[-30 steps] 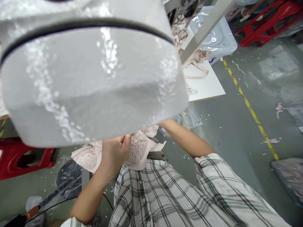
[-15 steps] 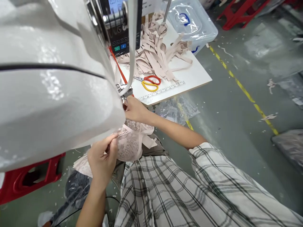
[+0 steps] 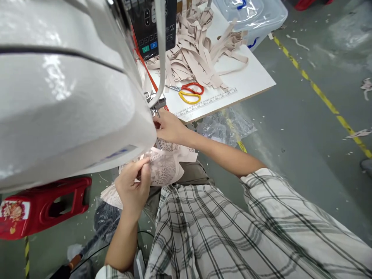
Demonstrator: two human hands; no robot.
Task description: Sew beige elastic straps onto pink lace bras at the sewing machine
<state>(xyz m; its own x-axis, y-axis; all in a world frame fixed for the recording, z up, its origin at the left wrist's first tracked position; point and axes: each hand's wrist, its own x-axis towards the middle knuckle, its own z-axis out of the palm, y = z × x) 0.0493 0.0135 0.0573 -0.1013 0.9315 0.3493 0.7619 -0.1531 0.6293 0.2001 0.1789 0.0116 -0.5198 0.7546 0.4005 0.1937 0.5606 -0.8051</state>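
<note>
A pale pink lace bra (image 3: 164, 168) hangs in front of a white sewing machine (image 3: 87, 108), over my lap. My left hand (image 3: 133, 182) is closed, pinching the bra's top edge between thumb and forefinger at the near side of the machine head. Beyond it, my right hand (image 3: 171, 128) sits close to the metal presser parts (image 3: 155, 104), its fingers curled on the far part of the bra. The fingertips of that hand are partly hidden by the machine head.
Red-and-yellow-handled scissors (image 3: 191, 93) and a ruler strip (image 3: 209, 101) lie on the white tabletop (image 3: 255, 79). Behind are heaped beige fabric strips (image 3: 197, 58), a control panel (image 3: 154, 35) and a clear plastic box (image 3: 258, 19). A red stool (image 3: 69, 201) stands at the left.
The view has shifted, and more of the red stool shows at left. Both hands keep their hold; the bra sits slightly differently, with its lace cup partly turned.
</note>
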